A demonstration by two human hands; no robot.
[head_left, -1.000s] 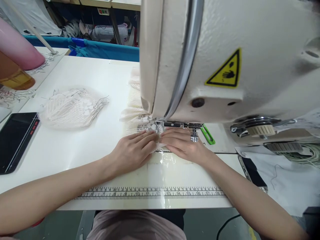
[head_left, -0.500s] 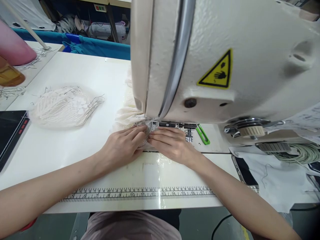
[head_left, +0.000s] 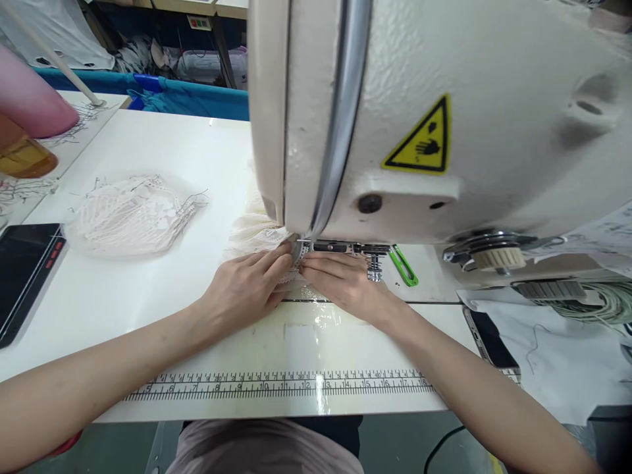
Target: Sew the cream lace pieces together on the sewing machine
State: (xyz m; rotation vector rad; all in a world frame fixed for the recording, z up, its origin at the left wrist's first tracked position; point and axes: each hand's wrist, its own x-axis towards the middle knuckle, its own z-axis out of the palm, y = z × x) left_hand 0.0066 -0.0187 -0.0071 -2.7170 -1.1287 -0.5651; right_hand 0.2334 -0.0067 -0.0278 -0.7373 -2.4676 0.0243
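Observation:
Pale lace fabric (head_left: 257, 234) lies gathered to the left of the sewing machine's head (head_left: 316, 118) and runs under its needle area. My left hand (head_left: 249, 280) rests on this fabric, its fingers together and closed on the lace edge by the presser foot. My right hand (head_left: 345, 280) lies just right of it, fingers drawn together, with the tips pinching the same lace strip. Between the two hands a narrow bit of lace shows. The machine head hides the needle, and the undersides of both hands are out of sight.
A bundle of white lace pieces (head_left: 133, 214) lies at left, near a black device (head_left: 29, 276). Thread cones (head_left: 39, 99) stand behind it. Green thread snips (head_left: 403, 265) lie right of the needle area. A phone (head_left: 491, 339) and white cloth are at right; a printed ruler (head_left: 276, 385) runs along the front edge.
The whole view has shifted slightly. Both hands stay by the presser foot, with a slightly different stretch of lace showing between them.

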